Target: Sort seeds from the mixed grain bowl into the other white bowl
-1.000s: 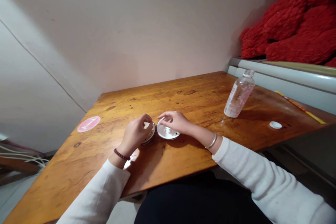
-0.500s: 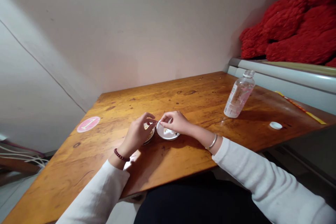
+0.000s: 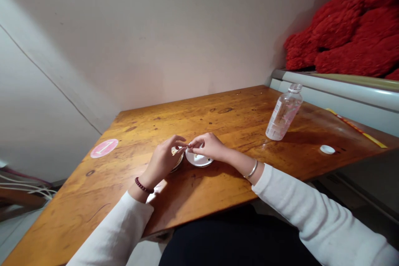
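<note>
Two small white dishes sit side by side near the middle of the wooden table (image 3: pixel 218 191). The left dish (image 3: pixel 178 162) holds brownish bits and is mostly hidden under my left hand (image 3: pixel 163 161). The right dish (image 3: pixel 198 159) holds a few small bits and lies under my right hand (image 3: pixel 208 146). Both hands are pinched, and their fingertips meet above the gap between the dishes. Whatever the fingers pinch is too small to make out. A dark bead bracelet is on my left wrist, a silver bangle on my right.
A clear plastic bottle (image 3: pixel 284 112) stands uncapped at the right, its white cap (image 3: pixel 327 149) lying nearer the table's right edge. A pink round sticker (image 3: pixel 104 148) marks the left side. A grey ledge (image 3: pixel 343 87) with red fluffy material (image 3: pixel 346 33) borders the right; a wall stands behind.
My left hand's fingers lifted from the left dish and moved right to meet my right hand's fingertips. The right hand's fingers closed into a pinch over the right dish.
</note>
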The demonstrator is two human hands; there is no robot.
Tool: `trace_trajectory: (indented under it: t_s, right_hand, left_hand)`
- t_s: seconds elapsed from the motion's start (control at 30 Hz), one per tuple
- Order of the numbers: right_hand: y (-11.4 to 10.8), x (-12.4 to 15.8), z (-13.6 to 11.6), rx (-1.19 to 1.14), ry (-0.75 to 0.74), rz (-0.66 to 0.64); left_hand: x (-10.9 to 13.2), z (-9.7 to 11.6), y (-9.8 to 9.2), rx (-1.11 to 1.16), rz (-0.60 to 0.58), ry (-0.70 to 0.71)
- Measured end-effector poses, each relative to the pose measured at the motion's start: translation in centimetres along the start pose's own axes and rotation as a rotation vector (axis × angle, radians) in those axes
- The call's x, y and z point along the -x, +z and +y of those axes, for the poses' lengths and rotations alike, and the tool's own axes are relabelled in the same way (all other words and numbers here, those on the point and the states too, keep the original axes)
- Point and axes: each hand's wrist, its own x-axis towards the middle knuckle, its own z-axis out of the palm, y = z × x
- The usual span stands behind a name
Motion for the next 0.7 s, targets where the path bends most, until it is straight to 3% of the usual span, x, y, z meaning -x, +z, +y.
trace_trajectory:
  t_s: [0.17, 0.3, 0.47, 0.7]
  right_hand:
    - [0.0, -0.1, 0.2, 0.017, -0.008, 0.012]
    - [-0.2, 0.0, -0.1, 0.047, -0.063, 0.011]
    - [-0.2, 0.1, 0.0, 0.084, -0.064, 0.044]
    - [-0.1, -0.2, 0.2, 0.094, -0.041, 0.053]
  left_hand:
    - [0.0, -0.1, -0.3, -0.056, -0.008, -0.036]
    - [0.2, -0.6, -0.7, -0.278, 0.035, -0.152]
    - [0.5, -1.3, -0.7, -0.552, -0.068, -0.245]
    - [0.5, -1.5, -0.5, -0.567, -0.133, -0.289]
